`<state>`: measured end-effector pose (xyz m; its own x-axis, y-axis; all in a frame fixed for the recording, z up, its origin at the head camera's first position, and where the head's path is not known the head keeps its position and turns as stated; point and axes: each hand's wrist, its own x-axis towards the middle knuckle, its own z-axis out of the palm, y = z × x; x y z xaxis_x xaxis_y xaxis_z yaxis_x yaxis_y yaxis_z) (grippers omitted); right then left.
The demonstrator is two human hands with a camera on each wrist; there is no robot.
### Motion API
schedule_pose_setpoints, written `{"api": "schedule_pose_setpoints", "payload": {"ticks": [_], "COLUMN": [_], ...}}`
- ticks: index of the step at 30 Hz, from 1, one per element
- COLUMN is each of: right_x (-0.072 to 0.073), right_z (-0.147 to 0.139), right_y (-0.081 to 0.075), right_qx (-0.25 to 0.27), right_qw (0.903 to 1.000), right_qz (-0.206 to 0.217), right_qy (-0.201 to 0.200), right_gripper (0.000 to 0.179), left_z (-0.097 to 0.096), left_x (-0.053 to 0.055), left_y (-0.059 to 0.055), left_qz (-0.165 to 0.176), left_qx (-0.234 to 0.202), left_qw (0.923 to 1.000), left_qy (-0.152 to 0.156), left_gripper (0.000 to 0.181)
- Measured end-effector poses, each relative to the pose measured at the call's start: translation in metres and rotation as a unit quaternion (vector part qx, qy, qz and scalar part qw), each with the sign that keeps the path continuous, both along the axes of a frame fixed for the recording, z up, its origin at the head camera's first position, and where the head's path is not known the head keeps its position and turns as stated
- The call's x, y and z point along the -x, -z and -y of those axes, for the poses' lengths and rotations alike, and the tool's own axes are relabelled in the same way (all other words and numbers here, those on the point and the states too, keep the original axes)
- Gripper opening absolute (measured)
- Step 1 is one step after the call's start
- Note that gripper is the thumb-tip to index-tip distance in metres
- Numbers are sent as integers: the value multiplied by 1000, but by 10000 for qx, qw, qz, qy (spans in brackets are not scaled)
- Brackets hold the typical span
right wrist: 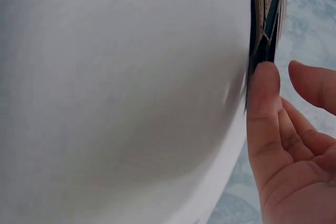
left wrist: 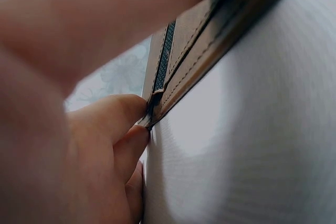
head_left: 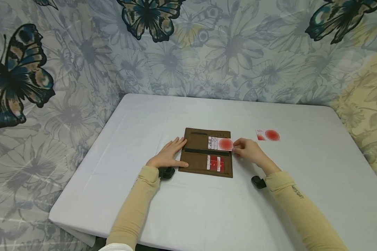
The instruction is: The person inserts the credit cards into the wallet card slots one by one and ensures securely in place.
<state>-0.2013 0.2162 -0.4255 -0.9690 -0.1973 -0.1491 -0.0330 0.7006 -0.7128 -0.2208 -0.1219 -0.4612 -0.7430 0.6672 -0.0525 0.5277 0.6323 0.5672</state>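
Note:
A brown wallet (head_left: pixel 194 142) lies opened flat on the white table, a dark elastic band (head_left: pixel 201 151) across its middle. Several cards sit in its upper slots; the outermost, a white card with a red circle (head_left: pixel 225 144), sticks out slightly past the right edge. Red and white cards (head_left: pixel 215 163) fill the lower slots. My left hand (head_left: pixel 169 154) rests on the wallet's left edge, thumb and fingers spread. At the right edge, by the red-circle card, is my right hand (head_left: pixel 249 150). In the right wrist view one straight digit (right wrist: pixel 264 90) touches the wallet's edge, another standing apart.
A loose white card with a red circle (head_left: pixel 272 135) lies on the table (head_left: pixel 301 139) to the right of the wallet. Behind and beside the table hangs a flowered cloth (head_left: pixel 232 52) with butterflies. A dark camera (head_left: pixel 258 182) is worn on my right wrist.

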Motion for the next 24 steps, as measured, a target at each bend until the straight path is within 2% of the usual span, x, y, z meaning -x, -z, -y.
{"api": "schedule_pose_setpoints", "payload": {"ticks": [5, 8, 18, 24], "right_x": [1, 2, 4, 4], "right_z": [6, 9, 21, 25], "right_y": [-1, -1, -1, 1], "right_qx": [19, 69, 426, 621], "right_qw": [9998, 9997, 9987, 9978], "right_qz": [-190, -231, 28, 138], "right_qy": [-30, -21, 269, 197], "right_gripper": [23, 23, 24, 26], "left_z": [2, 1, 0, 1], "left_x": [-1, -1, 1, 1], "left_y": [0, 0, 1, 1], "left_qz": [1, -28, 5, 11], "left_qx": [-244, -190, 89, 73], "left_qw": [9997, 9998, 10000, 10000], "left_qy": [75, 57, -17, -33], "left_gripper": [102, 101, 100, 100]}}
